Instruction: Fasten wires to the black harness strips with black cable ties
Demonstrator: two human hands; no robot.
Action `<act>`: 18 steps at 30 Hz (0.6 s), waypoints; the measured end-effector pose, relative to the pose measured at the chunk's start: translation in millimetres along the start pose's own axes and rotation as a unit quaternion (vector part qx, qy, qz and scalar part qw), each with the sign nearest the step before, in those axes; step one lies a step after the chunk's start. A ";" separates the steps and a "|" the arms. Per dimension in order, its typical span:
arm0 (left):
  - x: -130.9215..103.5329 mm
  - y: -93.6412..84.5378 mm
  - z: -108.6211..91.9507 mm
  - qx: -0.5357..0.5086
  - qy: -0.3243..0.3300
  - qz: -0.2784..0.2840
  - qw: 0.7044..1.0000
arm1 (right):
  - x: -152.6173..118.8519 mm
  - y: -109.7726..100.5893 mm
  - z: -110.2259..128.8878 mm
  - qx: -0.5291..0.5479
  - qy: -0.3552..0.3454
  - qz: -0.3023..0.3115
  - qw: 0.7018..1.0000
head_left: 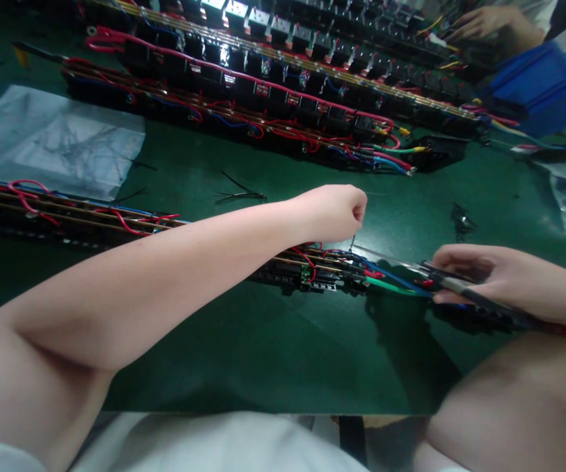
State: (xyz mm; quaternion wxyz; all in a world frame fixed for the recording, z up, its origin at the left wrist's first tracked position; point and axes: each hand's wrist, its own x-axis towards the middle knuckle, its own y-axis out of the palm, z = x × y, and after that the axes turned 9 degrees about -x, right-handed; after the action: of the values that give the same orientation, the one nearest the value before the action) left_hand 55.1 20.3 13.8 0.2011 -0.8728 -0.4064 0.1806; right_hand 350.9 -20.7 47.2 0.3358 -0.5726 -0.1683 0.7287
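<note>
My left hand (336,213) is closed in a fist above the near wired assembly (322,269). A thin dark strand (353,241), which looks like a cable tie's tail, runs from the fist down to the wires. My right hand (474,275) is closed around a long, thin-tipped metal tool (391,259) with dark handles; its exact kind is unclear. The tool's tip reaches the strand just below my left fist. Blue wires and a green wire (391,286) leave the assembly's right end, passing under the tool toward my right hand.
Several longer wired assemblies (243,85) lie across the back. A clear plastic bag (61,137) of dark ties rests at left. Loose black ties (241,195) and dark small pieces (461,219) lie beyond my hands. A blue bin (541,88) and another person's hand (484,25) are at upper right.
</note>
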 end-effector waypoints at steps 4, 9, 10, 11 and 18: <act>1.0 0.3 0.4 0.001 0.004 -0.003 1.000 | 1.2 0.9 3.9 -0.011 -0.002 0.005 1.000; 2.4 0.9 1.7 -0.004 0.013 -0.004 1.000 | 2.1 1.3 7.3 -0.010 0.002 0.011 1.000; 2.6 1.0 1.9 -0.005 0.013 -0.005 1.000 | 2.7 1.3 6.7 -0.011 0.000 0.012 1.000; 2.7 1.1 2.1 -0.006 0.013 -0.005 1.000 | 3.3 1.3 5.8 -0.013 -0.001 0.012 1.000; 3.9 2.0 1.6 -0.009 0.023 -0.003 1.000 | 4.8 1.1 2.2 -0.037 -0.013 0.001 0.999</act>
State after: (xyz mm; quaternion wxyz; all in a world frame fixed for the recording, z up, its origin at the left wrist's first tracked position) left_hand 57.9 22.5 10.9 0.2028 -0.8775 -0.4058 0.1557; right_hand 347.9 -17.9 43.6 0.3117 -0.5754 -0.1990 0.7295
